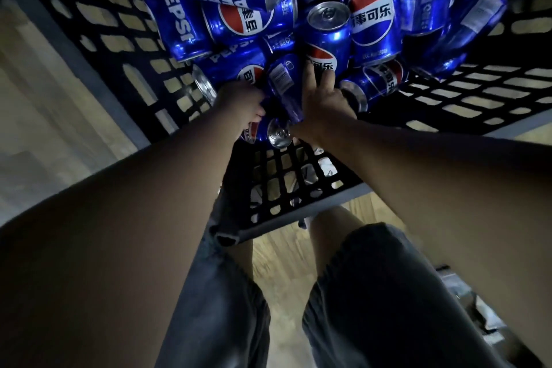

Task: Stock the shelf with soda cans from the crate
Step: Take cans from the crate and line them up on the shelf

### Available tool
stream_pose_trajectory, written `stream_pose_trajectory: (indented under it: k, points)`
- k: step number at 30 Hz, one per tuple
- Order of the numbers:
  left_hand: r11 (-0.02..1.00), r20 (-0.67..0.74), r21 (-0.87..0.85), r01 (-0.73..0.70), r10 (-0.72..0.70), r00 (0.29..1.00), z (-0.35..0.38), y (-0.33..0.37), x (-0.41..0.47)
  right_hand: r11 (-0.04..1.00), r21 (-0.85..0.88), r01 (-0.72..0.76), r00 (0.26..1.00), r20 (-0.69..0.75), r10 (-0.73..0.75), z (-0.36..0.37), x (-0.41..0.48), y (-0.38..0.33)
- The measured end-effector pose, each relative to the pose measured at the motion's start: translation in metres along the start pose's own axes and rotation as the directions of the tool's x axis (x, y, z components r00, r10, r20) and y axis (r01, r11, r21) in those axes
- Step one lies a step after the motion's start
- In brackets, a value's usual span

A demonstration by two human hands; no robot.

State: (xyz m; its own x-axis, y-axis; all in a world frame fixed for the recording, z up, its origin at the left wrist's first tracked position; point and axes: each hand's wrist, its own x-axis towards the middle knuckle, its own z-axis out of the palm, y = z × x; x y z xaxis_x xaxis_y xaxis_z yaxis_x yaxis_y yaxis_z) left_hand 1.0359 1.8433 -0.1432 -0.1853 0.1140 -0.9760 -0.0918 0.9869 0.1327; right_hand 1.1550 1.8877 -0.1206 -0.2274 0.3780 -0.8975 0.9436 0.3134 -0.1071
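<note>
Black crate (pixel 283 185) on wood floor (pixel 44 75); left hand (pixel 239 101) gripping lower can (pixel 263 130), right hand (pixel 324 98) upper can (pixel 283 81)

My left hand (pixel 239 101) is down in the black crate (pixel 89 69), curled round a low can (pixel 279 134) whose silver top faces up at me. My right hand (pixel 324 101) is in there too, gripping a tilted can (pixel 282 81) that sits between the two hands. Just beyond my fingers the blue soda cans (pixel 373 18) are heaped every which way. Below the crate I see wooden floor (pixel 277 248) and my grey shorts (pixel 373 293).
</note>
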Motion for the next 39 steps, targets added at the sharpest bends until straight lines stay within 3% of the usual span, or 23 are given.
stream_pose_trajectory:
  k: [7,15,21,32,39]
  points:
    - [0.995,-0.019,0.092,-0.050,0.052,0.998,-0.033,0.004,-0.049,0.939,0.336,-0.076,0.997,0.037,0.067,-0.052,-0.023,-0.014]
    - [0.990,-0.056,0.089,-0.113,0.118,0.991,-0.058,0.013,-0.105,0.930,0.353,-0.104,0.994,0.056,0.090,-0.105,-0.064,-0.032]
    - [0.991,-0.051,0.109,-0.079,0.085,0.995,-0.077,0.013,-0.170,0.902,0.430,-0.041,0.998,0.052,0.021,-0.137,-0.117,-0.040]
    - [0.958,-0.114,0.252,-0.137,0.170,0.979,-0.130,0.015,-0.324,0.970,0.233,0.068,0.997,0.030,-0.078,-0.230,-0.284,-0.054]
    - [0.945,-0.046,0.276,-0.176,0.195,0.980,-0.123,0.027,-0.409,0.977,0.123,0.174,0.984,0.016,-0.177,-0.275,-0.356,-0.069]
